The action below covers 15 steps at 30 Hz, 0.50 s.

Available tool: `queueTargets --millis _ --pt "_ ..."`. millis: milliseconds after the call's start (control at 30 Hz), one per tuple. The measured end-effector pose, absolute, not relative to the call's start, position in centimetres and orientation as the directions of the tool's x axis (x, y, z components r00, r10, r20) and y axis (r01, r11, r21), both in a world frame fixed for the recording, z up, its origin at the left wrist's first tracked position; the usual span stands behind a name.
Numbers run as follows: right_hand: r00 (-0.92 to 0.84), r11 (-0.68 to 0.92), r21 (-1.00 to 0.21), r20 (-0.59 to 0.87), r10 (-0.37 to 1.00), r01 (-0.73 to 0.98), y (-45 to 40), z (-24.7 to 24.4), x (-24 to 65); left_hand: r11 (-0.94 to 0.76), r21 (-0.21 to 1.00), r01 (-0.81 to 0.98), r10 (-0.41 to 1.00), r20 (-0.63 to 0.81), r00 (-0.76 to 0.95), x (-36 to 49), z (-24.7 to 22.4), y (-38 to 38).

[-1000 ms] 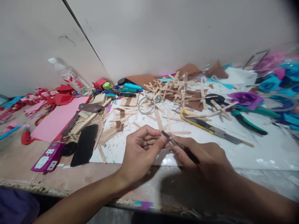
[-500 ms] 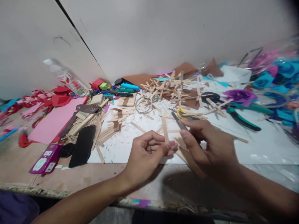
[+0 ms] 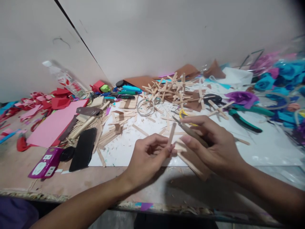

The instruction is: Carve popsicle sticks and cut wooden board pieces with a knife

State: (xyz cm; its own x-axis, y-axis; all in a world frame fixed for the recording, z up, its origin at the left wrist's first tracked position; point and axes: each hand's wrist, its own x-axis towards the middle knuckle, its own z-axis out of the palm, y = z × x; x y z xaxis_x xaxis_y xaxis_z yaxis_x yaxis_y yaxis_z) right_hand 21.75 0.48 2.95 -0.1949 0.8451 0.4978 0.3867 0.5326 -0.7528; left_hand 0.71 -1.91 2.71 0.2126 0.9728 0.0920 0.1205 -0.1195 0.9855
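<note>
My left hand [image 3: 152, 152] pinches a short wooden craft stick [image 3: 172, 133] between thumb and fingers, its free end pointing up. Closed around a slim grey craft knife [image 3: 192, 133] is my right hand [image 3: 214, 144]; the pointed tip is just to the right of the stick's top, with a small gap between them. Part of the knife is hidden by the fingers. Beneath the hands, more wooden sticks lie on a white sheet [image 3: 128, 152]. Behind them rises a heap of joined, crossed sticks [image 3: 175, 87].
Green-handled pliers [image 3: 245, 121] and a purple paper flower [image 3: 241, 99] lie to the right. A tape roll [image 3: 145, 107] is behind my left hand. Leftward are a black phone [image 3: 83, 149], a purple device [image 3: 45, 162], pink paper [image 3: 57, 124] and a plastic bottle [image 3: 66, 81] leaning on the wall.
The stick in my left hand has turned and now leans to the right. My right hand keeps its hold on the knife, whose tip has shifted slightly left. The view has shifted a little.
</note>
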Motion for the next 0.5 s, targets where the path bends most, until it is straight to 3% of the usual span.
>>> queueTargets --millis 33,100,167,200,400,500 --pt "-0.203 0.522 -0.777 0.481 0.853 0.352 0.4 3.2 21.7 -0.328 0.913 0.243 0.928 0.264 0.262 0.4 2.5 -1.7" --pt "-0.218 0.5 -0.812 0.452 0.865 0.301 0.3 3.6 21.6 -0.688 0.618 0.381 0.726 0.574 0.379 -0.3 2.2 -1.3" --pt "-0.24 0.479 -0.833 0.423 0.874 0.277 0.4 3.9 21.6 -0.809 0.389 0.442 0.57 0.704 0.424 -0.9 1.9 -0.9" --pt "-0.253 0.467 -0.841 0.406 0.878 0.273 0.5 3.9 21.6 -0.824 0.338 0.454 0.533 0.735 0.42 -1.1 1.8 -0.8" --pt "-0.253 0.441 -0.854 0.378 0.891 0.276 1.3 3.1 22.1 -0.763 0.483 0.43 0.631 0.699 0.337 -1.4 1.8 -0.7" --pt "-0.256 0.452 -0.851 0.389 0.885 0.269 1.6 2.7 22.1 -0.767 0.486 0.419 0.626 0.711 0.321 -1.3 2.0 -0.8"
